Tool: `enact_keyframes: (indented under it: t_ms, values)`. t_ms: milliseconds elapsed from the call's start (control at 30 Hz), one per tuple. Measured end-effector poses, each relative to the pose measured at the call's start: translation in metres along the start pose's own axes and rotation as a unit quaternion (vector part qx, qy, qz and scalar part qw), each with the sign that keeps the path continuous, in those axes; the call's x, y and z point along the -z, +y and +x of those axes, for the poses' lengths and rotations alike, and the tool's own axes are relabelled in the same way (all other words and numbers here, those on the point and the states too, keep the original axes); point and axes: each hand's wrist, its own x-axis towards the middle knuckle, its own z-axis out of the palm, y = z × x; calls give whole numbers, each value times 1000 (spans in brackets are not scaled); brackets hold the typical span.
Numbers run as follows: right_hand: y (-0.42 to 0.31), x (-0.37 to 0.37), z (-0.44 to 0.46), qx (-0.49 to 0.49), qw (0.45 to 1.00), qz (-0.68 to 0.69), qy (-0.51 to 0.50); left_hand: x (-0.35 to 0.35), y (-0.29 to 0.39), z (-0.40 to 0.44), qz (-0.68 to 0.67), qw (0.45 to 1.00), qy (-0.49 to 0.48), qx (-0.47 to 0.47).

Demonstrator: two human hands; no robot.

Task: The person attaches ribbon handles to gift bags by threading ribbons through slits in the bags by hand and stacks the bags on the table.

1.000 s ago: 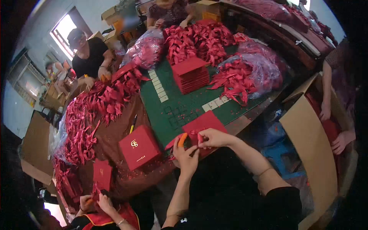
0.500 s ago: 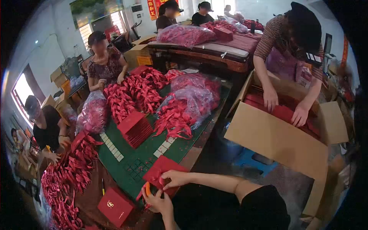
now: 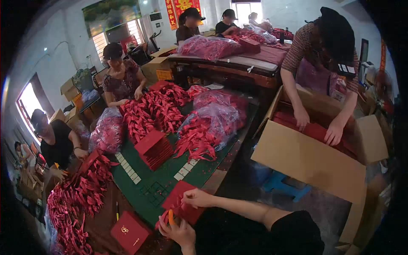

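Observation:
A red card folder (image 3: pixel 180 192) lies at the front edge of the green mat, with a red ribbon (image 3: pixel 183 207) on it. My right hand (image 3: pixel 197 198) pinches the ribbon from the right, over the folder. Just left and below, my left hand (image 3: pixel 177 231) is curled around an orange handle (image 3: pixel 171 217); the rest of that tool is hidden. The left fingertips are close to the ribbon's left part. A red box with gold print (image 3: pixel 130 233) sits to the left, beside a yellow-and-black pen (image 3: pixel 117 211).
Stacked red folders (image 3: pixel 154 149), white tiles (image 3: pixel 128 168) and heaps of red ribbons (image 3: pixel 153 108) lie on the table. To the right, a co-worker's hands (image 3: pixel 333 133) reach into a big cardboard box (image 3: pixel 312 165). A blue stool (image 3: pixel 285 185) stands below. Other people sit beyond.
The view has swung right and up, bringing the co-worker at the cardboard box into sight. My hands stay at the folder and ribbon, the left still with the orange handle.

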Motion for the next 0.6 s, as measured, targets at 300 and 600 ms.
enact_keyframes:
  t_ms: [300,600]
  values:
    - [-4,-1,1,-37,999,30,5,52,5,16,-67,980,-130,132]
    - [-3,-4,-1,-41,999,26,1,60,-7,2,-91,980,-114,132]
